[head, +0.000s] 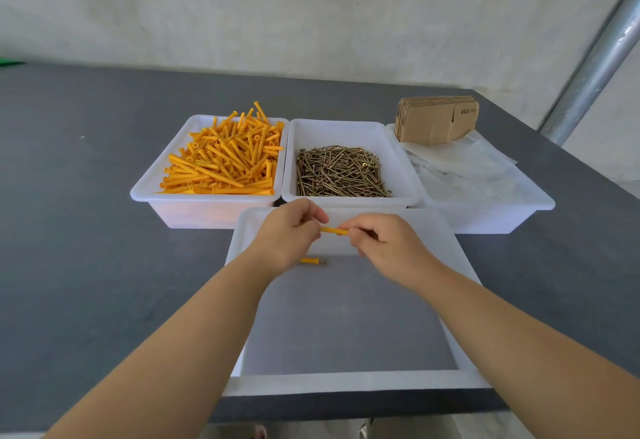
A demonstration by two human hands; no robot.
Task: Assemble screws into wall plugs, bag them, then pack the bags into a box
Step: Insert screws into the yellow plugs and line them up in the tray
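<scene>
Over the near white tray [346, 383] my left hand [289, 234] and my right hand [384, 242] hold one orange wall plug [334, 231] between them, each pinching an end. Whether a screw is in it is hidden by the fingers. One assembled plug with a screw head showing [312, 260] lies on the tray floor just below my left hand. Behind, a white bin holds a heap of orange wall plugs [225, 158]. The bin beside it holds brass screws [341, 171].
At the back right a third white bin [498, 216] holds clear plastic bags [464, 168] with a stack of flat cardboard boxes [436, 119] on top. All stand on a dark grey table [86, 230]. A metal pole [595, 67] rises at the far right.
</scene>
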